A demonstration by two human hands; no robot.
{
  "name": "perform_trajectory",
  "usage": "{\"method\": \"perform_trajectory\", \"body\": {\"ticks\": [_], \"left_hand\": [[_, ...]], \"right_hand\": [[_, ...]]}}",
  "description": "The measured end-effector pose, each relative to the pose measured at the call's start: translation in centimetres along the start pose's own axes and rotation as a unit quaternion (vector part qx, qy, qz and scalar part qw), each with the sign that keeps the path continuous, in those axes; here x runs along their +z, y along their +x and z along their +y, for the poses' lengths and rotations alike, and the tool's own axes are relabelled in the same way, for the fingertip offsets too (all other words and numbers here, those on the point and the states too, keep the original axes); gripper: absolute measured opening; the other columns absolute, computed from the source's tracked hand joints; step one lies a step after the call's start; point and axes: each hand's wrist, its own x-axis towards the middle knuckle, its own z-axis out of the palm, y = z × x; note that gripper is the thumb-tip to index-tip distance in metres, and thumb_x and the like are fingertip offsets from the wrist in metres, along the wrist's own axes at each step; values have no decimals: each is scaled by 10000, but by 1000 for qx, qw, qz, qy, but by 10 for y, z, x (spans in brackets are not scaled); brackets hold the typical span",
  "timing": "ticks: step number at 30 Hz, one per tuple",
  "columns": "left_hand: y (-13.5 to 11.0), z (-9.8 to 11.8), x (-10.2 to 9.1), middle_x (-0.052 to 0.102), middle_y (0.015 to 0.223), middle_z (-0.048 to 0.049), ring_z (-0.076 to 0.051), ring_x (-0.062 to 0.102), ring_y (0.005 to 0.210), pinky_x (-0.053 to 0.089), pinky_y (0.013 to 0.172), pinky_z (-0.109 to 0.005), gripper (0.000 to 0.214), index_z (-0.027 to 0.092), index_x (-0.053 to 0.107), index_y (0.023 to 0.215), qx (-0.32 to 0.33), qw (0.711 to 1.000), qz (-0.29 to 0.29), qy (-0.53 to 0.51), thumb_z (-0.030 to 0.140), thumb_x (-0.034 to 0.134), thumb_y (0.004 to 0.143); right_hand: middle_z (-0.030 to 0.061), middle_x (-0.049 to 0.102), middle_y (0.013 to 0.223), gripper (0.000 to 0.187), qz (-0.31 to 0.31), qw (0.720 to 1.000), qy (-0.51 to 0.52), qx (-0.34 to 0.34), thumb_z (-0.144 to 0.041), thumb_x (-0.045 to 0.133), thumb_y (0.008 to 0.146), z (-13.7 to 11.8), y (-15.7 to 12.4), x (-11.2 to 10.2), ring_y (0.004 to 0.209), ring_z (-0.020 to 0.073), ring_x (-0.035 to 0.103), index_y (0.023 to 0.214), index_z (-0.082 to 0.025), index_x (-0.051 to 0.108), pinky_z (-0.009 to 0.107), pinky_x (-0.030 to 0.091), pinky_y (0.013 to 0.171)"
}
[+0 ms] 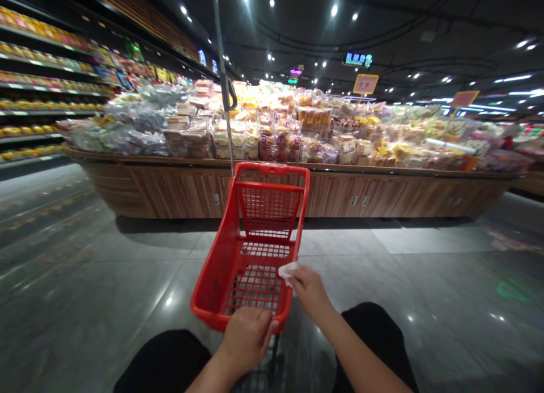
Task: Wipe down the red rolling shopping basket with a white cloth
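Note:
A red plastic shopping cart [219, 262] with grid sides stands on the floor between the person's knees, and no goods show inside it. My left hand [249, 336] is closed over the near rim of the cart, its fingers partly hidden below the edge. A crumpled white tissue [288, 269] is pinched in my right hand [309, 290], just at the cart's right side rim. The tissue lies against or very close to that rim; exact contact cannot be made out.
A long wood-panelled display counter [182, 189] piled with bagged breads [276, 138] stands beyond the cart. A thin metal pole [223, 70] rises behind the cart's left side. Stocked shelves [46, 89] line the left. Grey tile floor [140, 279] reflects the lights.

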Motion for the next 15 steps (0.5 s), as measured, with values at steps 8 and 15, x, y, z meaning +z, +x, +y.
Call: {"method": "perform_trajectory", "body": {"ticks": [8,15], "left_hand": [[-7,-8,-2,626,687,-11,-163,584,646,386,596,-286,214,218,543,761,7,1000,9,-8,290,378,877],[-9,-13,-2,627,659,-5,-162,587,624,388,583,-276,235,217,539,724,-4,1000,18,-1,373,432,863]], "right_hand": [[36,640,770,231,-42,998,-32,-28,-116,552,774,-7,-23,8,731,165,593,844,-239,734,261,444,675],[50,667,815,226,-5,998,-56,-3,-137,542,791,0,22,1,754,171,600,878,-225,731,275,442,715]]}}
